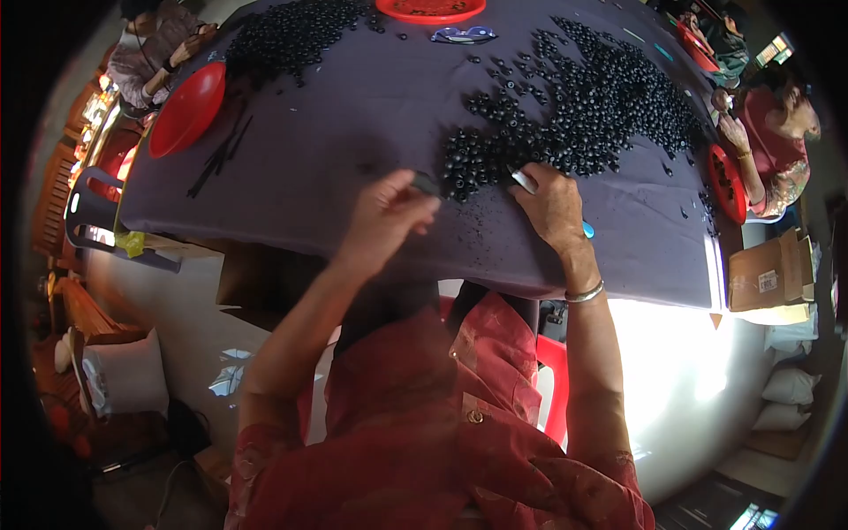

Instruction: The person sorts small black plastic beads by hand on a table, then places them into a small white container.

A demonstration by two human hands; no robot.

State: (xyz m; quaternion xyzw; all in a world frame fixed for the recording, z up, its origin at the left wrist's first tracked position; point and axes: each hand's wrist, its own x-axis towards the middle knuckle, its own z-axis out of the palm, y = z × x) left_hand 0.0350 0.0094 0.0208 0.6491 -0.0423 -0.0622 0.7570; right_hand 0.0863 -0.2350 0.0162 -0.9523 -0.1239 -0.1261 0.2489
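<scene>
Lying through the right hand (549,205): knife (523,180), by the look of it, fingers clenched round its middle. Long axis runs slantwise: pale end toward the far left, blue butt toward the worktop's (336,141) near right corner. Dark piece (425,183) is off to the left of the knife's pale end, apart from it, a corner of the bead pile (565,115) between. My read: that sideways gap is what matters. Left hand (386,209) looks pinched on the piece; blurred, can't tell its long axis. Right hand is against the pile's near edge, left just beside its left end. Further out: black sticks (221,159) and red bowl (188,110) by the left edge, glasses (464,35) toward the far edge.
</scene>
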